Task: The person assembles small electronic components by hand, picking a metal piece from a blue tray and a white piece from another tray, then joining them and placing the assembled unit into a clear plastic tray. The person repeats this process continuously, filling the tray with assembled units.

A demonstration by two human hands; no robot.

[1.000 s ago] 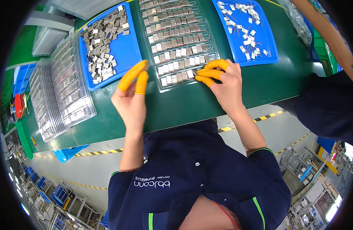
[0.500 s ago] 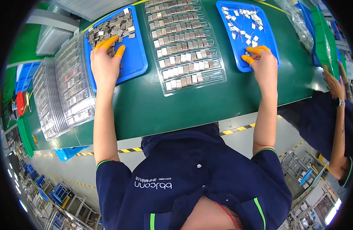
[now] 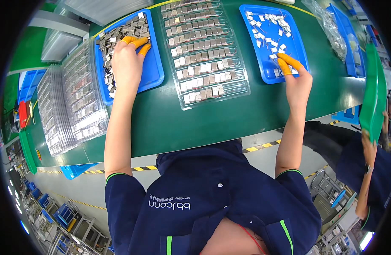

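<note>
My left hand (image 3: pixel 128 63), in orange finger cots, is over the left blue tray (image 3: pixel 155 76), which holds a pile of small grey metal pieces (image 3: pixel 136 27). Its thumb and fingertips are drawn close together; what lies between them is hidden. My right hand (image 3: pixel 298 83) reaches into the right blue tray (image 3: pixel 297 38), among small white pieces with thin wires (image 3: pixel 274 19). There its cotted thumb and index finger pinch close beside a white piece; anything between them is too small to make out. Between both trays lies a clear plastic tray (image 3: pixel 245 87) with rows of grey and white pieces.
Stacked clear plastic trays (image 3: pixel 59 114) stand left of the left blue tray. A clear plastic bag (image 3: pixel 331 36) and another blue tray (image 3: pixel 352 46) are at far right. Beside the green table (image 3: pixel 195 129), a co-worker's hand (image 3: pixel 368 148) holds a green bin (image 3: pixel 374 97).
My left hand has shifted right and its spread fingers have drawn together. My right hand has turned, its fingertips pointing up and left. The co-worker's green bin has moved down and right.
</note>
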